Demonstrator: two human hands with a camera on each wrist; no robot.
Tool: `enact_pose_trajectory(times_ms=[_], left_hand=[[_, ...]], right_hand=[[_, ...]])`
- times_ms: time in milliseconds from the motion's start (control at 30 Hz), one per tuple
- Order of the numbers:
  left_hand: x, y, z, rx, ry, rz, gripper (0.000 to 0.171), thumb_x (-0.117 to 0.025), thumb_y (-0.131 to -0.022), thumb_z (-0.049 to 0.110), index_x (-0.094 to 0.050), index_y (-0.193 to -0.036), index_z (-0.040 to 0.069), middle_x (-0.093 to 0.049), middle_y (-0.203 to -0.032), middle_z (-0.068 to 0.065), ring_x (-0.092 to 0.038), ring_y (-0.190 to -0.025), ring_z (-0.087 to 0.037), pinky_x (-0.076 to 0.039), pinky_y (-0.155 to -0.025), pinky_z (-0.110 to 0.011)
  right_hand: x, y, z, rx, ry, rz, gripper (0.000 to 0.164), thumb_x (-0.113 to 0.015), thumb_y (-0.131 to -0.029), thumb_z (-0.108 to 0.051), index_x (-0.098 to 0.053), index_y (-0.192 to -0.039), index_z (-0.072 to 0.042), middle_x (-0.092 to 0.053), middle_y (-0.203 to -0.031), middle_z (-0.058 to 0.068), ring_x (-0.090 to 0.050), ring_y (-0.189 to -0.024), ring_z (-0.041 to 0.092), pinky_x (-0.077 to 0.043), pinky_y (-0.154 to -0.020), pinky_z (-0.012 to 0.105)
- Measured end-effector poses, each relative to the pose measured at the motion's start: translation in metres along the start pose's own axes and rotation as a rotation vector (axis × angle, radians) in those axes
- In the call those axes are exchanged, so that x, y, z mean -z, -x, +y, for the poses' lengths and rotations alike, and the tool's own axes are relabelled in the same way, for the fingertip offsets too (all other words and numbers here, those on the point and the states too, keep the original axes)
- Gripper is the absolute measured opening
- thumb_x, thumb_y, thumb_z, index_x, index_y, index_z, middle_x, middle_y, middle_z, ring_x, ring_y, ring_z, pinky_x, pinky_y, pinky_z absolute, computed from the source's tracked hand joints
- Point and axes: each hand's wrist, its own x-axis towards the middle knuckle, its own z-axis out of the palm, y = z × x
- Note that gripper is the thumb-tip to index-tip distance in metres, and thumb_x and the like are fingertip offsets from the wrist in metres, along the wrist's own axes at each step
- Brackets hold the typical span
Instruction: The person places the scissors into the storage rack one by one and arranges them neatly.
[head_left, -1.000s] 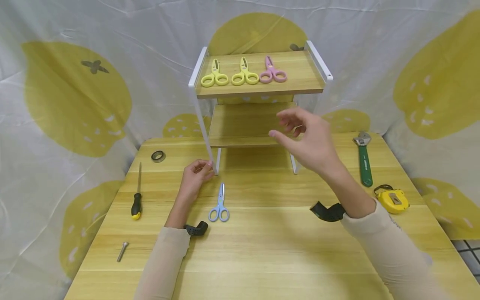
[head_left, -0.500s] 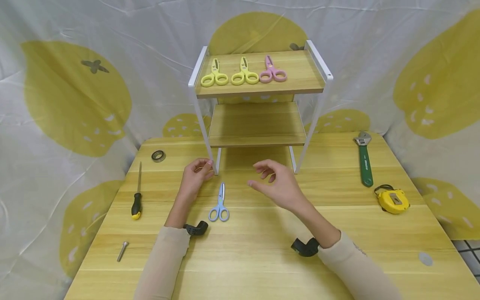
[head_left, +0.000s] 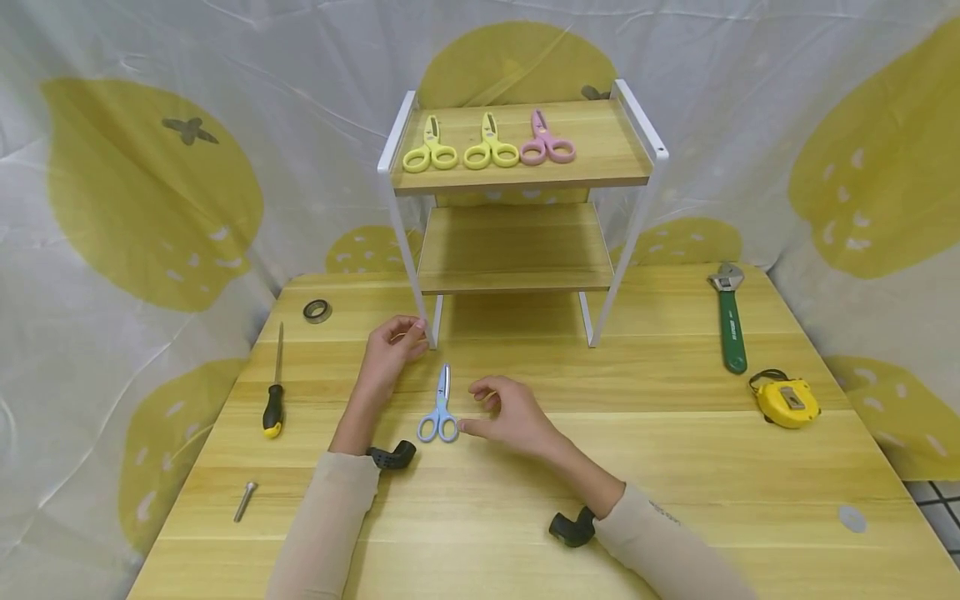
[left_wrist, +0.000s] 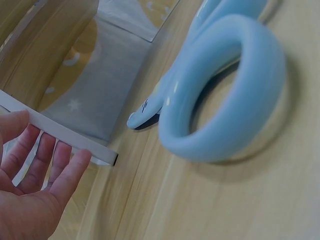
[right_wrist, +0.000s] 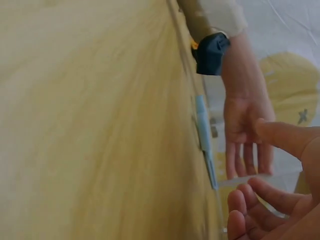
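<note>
Blue scissors point(head_left: 438, 415) lie on the table, blades pointing toward the shelf. My right hand point(head_left: 513, 417) is just right of their handle loops, thumb and fingers spread apart and holding nothing. In the right wrist view, a gap separates the right hand point(right_wrist: 275, 195) from the scissors point(right_wrist: 204, 127). My left hand point(head_left: 390, 350) holds the front left leg of a two-tier shelf point(head_left: 517, 279) at its foot. The left wrist view shows the thumb on one side of the white leg point(left_wrist: 65, 134) and fingertips on the other. Yellow scissors point(head_left: 430, 154), more yellow scissors point(head_left: 491, 152) and pink scissors point(head_left: 547, 147) lie on the top board.
Along the left side lie a ring-shaped bearing point(head_left: 317, 312), a screwdriver point(head_left: 274, 400) and a bolt point(head_left: 245, 502). On the right are an adjustable wrench point(head_left: 731, 325), a yellow tape measure point(head_left: 787, 402) and a flat grey disc point(head_left: 852, 518). A lemon-print curtain point(head_left: 315, 150) hangs behind.
My right hand has come down from in front of the shelf, moving left and nearer to me, to beside the blue scissors. The left hand stays at the shelf leg.
</note>
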Motion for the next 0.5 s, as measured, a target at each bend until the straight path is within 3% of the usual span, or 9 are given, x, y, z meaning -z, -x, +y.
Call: enact_pose_trajectory(times_ms=[500], left_hand=[[0.000,0.000,-0.002,-0.011,0.008,0.000,0.056,-0.067,-0.101,0.039,-0.058,-0.130,-0.007,-0.055,-0.138,-0.024,-0.059,-0.130,-0.038,-0.061,-0.102,-0.032]], right_hand=[[-0.023,-0.008,0.003,-0.056,0.060,-0.069,0.067,-0.092,-0.078,-0.038,-0.066,-0.130,-0.006,-0.068,-0.122,0.007,-0.059,-0.104,0.022,-0.056,-0.090,0.032]])
